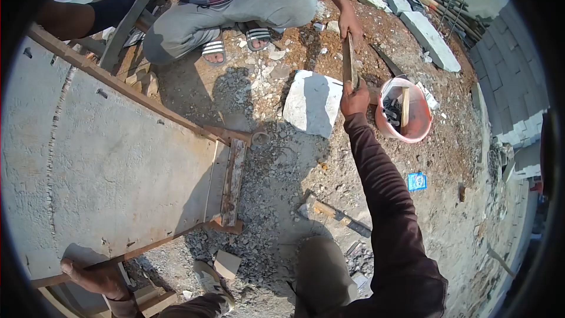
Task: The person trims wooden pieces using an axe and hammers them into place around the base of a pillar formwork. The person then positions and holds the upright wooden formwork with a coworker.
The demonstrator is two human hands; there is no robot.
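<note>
My right hand is closed round the lower end of a narrow wooden strip. The strip's upper end is in the hand of a person crouching opposite. At the lower left, my left hand rests at the edge of a large grey panel framed with wood; its fingers are partly hidden, and whether they grip the edge I cannot tell. Beside my right hand stands a pink bucket with dark pieces and a wooden stick in it. A white stone block lies left of the strip.
A hammer lies on the gravel near my knee. A blue packet is on the ground to the right. Long white blocks lie at the upper right, near a grey block wall. The other person wears striped sandals.
</note>
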